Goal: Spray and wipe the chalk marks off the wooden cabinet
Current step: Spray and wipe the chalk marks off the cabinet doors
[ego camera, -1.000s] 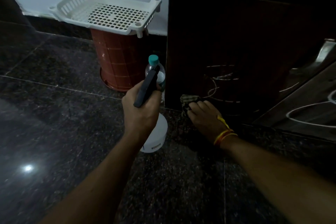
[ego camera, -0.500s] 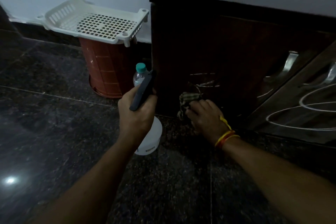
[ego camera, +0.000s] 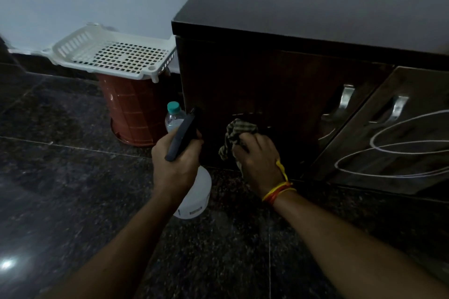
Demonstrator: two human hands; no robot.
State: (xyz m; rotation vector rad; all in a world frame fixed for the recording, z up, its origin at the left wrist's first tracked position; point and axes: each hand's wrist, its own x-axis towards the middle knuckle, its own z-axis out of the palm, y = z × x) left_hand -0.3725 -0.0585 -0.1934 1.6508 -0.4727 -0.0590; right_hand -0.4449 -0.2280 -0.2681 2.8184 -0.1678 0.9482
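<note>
A dark wooden cabinet stands on the floor against the wall. Faint chalk marks remain on its left door, and bold white chalk loops cover the open right door. My right hand grips a checked cloth and presses it against the lower part of the left door. My left hand holds a white spray bottle by its dark trigger head, just left of the cloth.
A clear water bottle with a teal cap stands at the cabinet's left corner. Behind it a white perforated basket lies on a red-brown bin. Metal handles stick out of the doors. The floor is dark polished stone.
My right hand has lifted the cloth from the floor edge up onto the door, over the chalk marks. The view has tilted up, showing the cabinet top. My left hand still holds the sprayer.
</note>
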